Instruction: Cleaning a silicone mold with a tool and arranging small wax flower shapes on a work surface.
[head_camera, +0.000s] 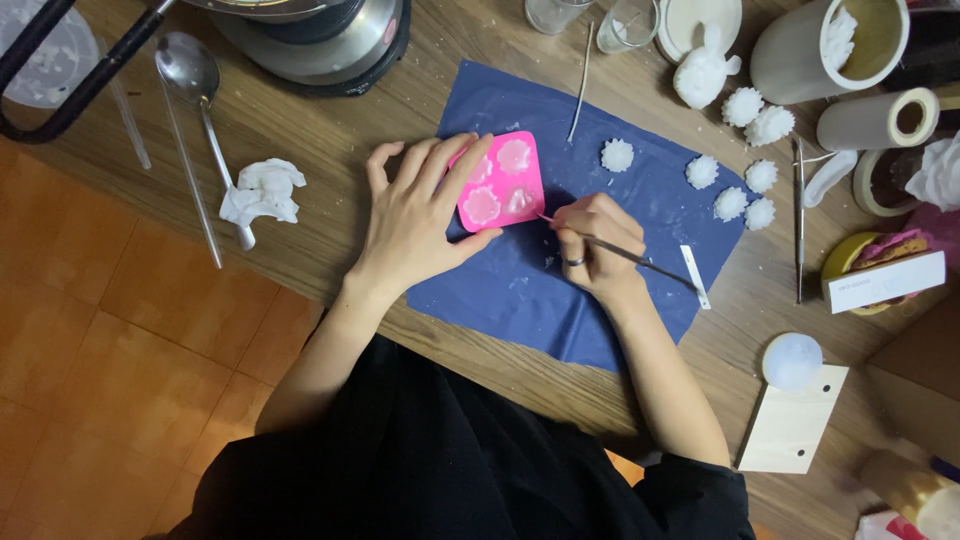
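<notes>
Pink mould (497, 182) pinned flat under open left hand (415, 215); right hand (590, 240) pinches pick (625, 252). Best kept shallow, prying gently at cavity edge.

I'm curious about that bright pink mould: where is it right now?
The pink mould lies on the blue cloth at the table's middle, under the left hand, with the right hand just beside it.

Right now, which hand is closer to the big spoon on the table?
Left. The left hand rests on the pink mold, toward the spoon; the right hand, holding a thin tool, is beyond the mold.
</notes>
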